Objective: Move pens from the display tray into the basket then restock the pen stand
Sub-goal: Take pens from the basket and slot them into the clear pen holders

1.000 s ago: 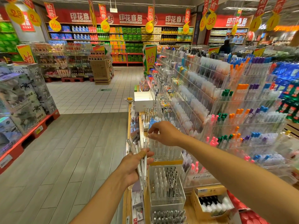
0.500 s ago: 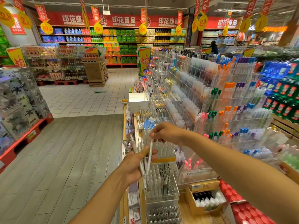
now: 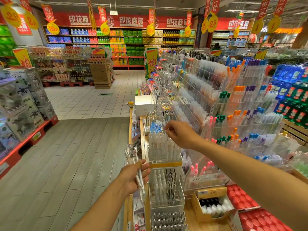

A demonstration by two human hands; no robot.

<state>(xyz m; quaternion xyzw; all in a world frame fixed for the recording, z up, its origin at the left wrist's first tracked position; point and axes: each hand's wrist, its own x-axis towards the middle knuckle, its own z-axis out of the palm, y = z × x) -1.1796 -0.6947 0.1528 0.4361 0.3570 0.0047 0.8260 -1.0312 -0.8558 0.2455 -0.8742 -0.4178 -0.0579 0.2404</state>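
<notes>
Pens, a small bunch, sit gripped in the left hand as ready stock, near the clear pen stand; the right hand pinches one pen top there, seemingly seating it.

Even, bright overhead store light left only faint shadows, while motion blur smeared the pen racks at right, wide-angle distortion bowed the frame edges, and the far shelves looked soft
</notes>
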